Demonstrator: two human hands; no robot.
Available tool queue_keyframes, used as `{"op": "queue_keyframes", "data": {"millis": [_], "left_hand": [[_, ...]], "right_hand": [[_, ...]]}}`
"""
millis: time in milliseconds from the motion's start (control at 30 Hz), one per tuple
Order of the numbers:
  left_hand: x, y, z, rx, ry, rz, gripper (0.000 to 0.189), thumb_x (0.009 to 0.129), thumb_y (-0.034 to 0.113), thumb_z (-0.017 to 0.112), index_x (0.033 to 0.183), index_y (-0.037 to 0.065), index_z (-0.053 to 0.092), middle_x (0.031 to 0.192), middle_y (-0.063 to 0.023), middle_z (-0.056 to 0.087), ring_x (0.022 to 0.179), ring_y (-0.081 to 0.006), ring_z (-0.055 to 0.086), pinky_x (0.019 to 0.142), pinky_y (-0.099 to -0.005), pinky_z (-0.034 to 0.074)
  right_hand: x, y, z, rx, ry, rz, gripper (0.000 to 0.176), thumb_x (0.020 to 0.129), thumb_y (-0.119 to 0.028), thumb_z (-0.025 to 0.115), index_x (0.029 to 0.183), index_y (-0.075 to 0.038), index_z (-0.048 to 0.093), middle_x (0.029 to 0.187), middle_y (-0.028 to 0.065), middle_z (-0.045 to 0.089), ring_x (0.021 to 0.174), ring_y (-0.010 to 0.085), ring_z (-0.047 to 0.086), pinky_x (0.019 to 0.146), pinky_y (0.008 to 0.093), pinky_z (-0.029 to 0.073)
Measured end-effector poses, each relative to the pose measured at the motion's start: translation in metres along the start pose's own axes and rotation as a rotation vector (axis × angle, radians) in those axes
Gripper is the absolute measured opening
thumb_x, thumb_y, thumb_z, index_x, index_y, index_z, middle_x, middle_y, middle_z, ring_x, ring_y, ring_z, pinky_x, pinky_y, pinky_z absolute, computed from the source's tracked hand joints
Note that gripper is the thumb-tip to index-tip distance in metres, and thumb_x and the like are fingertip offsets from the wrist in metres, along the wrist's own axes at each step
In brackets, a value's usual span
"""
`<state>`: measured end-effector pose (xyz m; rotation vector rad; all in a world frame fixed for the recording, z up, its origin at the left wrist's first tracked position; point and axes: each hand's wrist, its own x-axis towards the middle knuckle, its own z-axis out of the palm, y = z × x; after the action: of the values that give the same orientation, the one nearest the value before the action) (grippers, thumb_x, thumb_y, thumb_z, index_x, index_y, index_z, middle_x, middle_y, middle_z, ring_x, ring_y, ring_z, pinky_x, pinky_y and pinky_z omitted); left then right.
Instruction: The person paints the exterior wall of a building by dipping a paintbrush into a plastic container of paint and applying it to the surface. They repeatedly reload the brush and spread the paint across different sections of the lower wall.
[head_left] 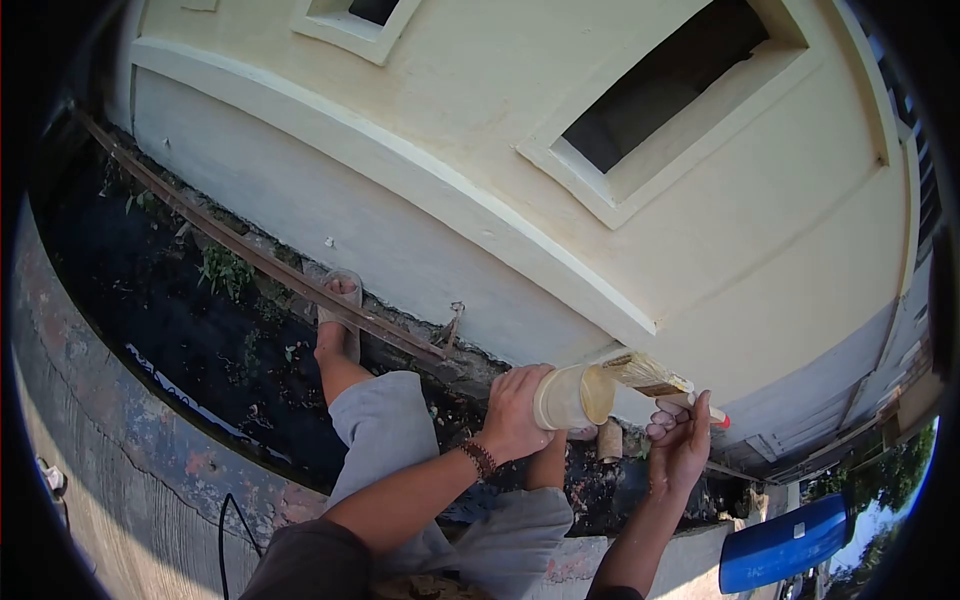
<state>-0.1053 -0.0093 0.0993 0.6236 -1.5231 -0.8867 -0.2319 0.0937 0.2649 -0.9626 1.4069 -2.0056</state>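
Observation:
My left hand [515, 412], with a beaded bracelet at its wrist, is wrapped round a pale plastic cup [563, 400]. The cup is tilted, and its cream-coloured mouth faces right. In my right hand [680, 440] is a paintbrush [640, 374] with a red-tipped handle, its paint-coated bristles pointing left, right at the cup's rim. Beyond the hands rises the house wall [450, 110], cream above a raised ledge [400, 165] and greyish white below it.
Dark water fills a ditch [130, 290] along the wall, with a rusty metal bar [250, 255] over it. One foot [342, 285] rests by the wall's base. A short pipe [610, 440] shows below the cup. A blue barrel [785, 545] stands at lower right. The wall has a window opening [660, 85].

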Motion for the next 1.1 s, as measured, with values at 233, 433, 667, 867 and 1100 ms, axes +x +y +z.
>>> {"op": "queue_keyframes", "data": {"millis": [233,433,667,867,1100], "left_hand": [[-0.002,-0.002,0.005,-0.03,0.015,0.013,0.071,0.057,0.009,0.076,0.122,0.004,0.051,0.116,-0.0143,0.058,0.114,-0.0334,0.053,0.099,-0.0448,0.038],[0.0,0.0,0.003,0.003,0.054,0.039,0.066,0.057,0.008,0.078,0.118,0.003,0.053,0.112,-0.0148,0.059,0.109,-0.0358,0.055,0.095,-0.0451,0.042],[0.001,0.001,0.003,-0.002,0.032,0.043,0.068,0.056,0.007,0.079,0.118,0.003,0.053,0.112,-0.0154,0.059,0.109,-0.0363,0.055,0.096,-0.0456,0.041],[0.0,-0.004,0.005,0.007,0.07,0.099,0.071,0.053,0.006,0.079,0.118,0.004,0.053,0.111,-0.0157,0.06,0.107,-0.0372,0.056,0.096,-0.045,0.043],[0.003,-0.004,0.003,0.023,0.067,0.062,0.071,0.051,0.007,0.085,0.116,0.006,0.057,0.111,-0.0136,0.062,0.106,-0.0331,0.059,0.093,-0.0398,0.048]], "right_hand": [[-0.003,0.004,0.008,-0.085,0.076,-0.044,0.031,0.097,-0.029,0.057,0.105,0.001,0.057,0.078,0.0155,0.068,0.057,0.017,0.066,0.049,0.0283,0.058],[-0.005,0.006,0.007,-0.143,0.078,-0.123,0.028,0.095,-0.026,0.06,0.105,0.0,0.057,0.075,0.0151,0.068,0.054,0.0163,0.064,0.045,0.0269,0.054],[-0.006,0.008,0.003,-0.119,0.152,-0.207,0.031,0.097,-0.027,0.055,0.107,0.002,0.057,0.077,0.014,0.067,0.055,0.0147,0.062,0.046,0.025,0.051],[-0.002,0.011,-0.004,-0.142,0.147,-0.238,0.031,0.098,-0.027,0.056,0.106,0.003,0.057,0.078,0.0135,0.066,0.055,0.0141,0.062,0.045,0.0249,0.051],[-0.002,0.014,-0.001,-0.148,0.062,-0.19,0.026,0.096,-0.023,0.058,0.098,0.002,0.057,0.076,0.015,0.065,0.053,0.0161,0.062,0.044,0.0266,0.052]]}}
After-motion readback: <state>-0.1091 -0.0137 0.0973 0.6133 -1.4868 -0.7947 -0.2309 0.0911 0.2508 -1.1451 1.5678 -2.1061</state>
